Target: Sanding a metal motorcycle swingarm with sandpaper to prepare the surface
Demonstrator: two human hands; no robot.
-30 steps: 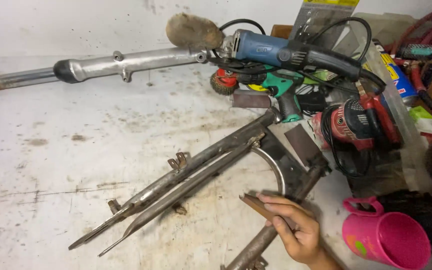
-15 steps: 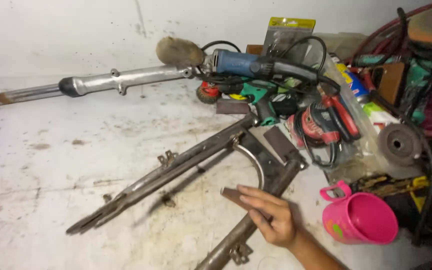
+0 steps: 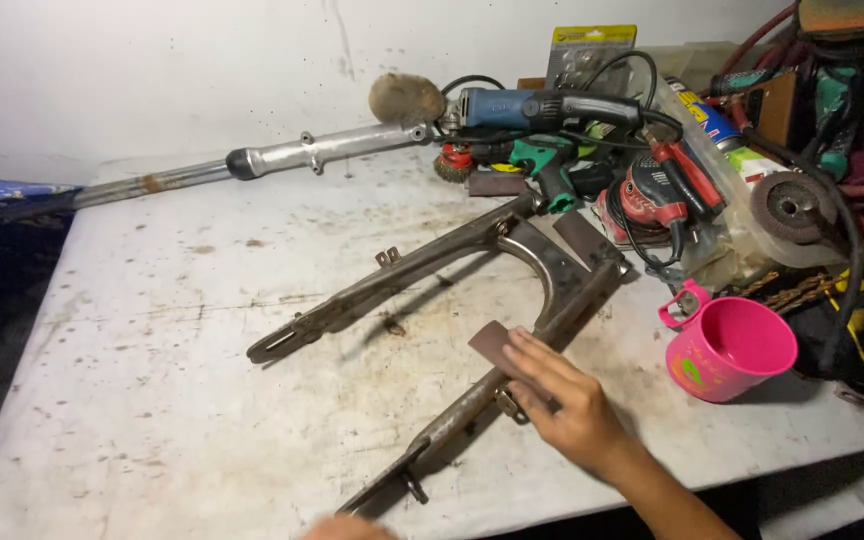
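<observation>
Right hand: right hand is lying flat, fingers stretched out and pressing a small brown piece of sandpaper onto the near arm of the rusty metal fork frame; nothing is being clenched, the fingers are simply bearing down on the sheet.
Left hand: only a sliver of the left hand is showing at the bottom edge of the view, just below the near arm's tip; whether its fingers are curled or loose cannot be told.
Sandpaper: it is sitting on the frame's near arm, half covered by the fingertips, its far corner sticking out toward the curved bridge of the frame.
Frame: the U-shaped piece is lying on the stained white table, one arm reaching left toward the table's middle, the other running down toward the front edge, both joining at the curved end by the pile of tools.
Long tube: a silver tube with a dark collar is lying along the back of the table against the wall, well apart from the hands.
Tools: a blue angle grinder, a green drill and a red sander are crowding the back right corner with tangled cables.
Cup: a pink plastic cup is standing upright, near the right hand, on its right.
</observation>
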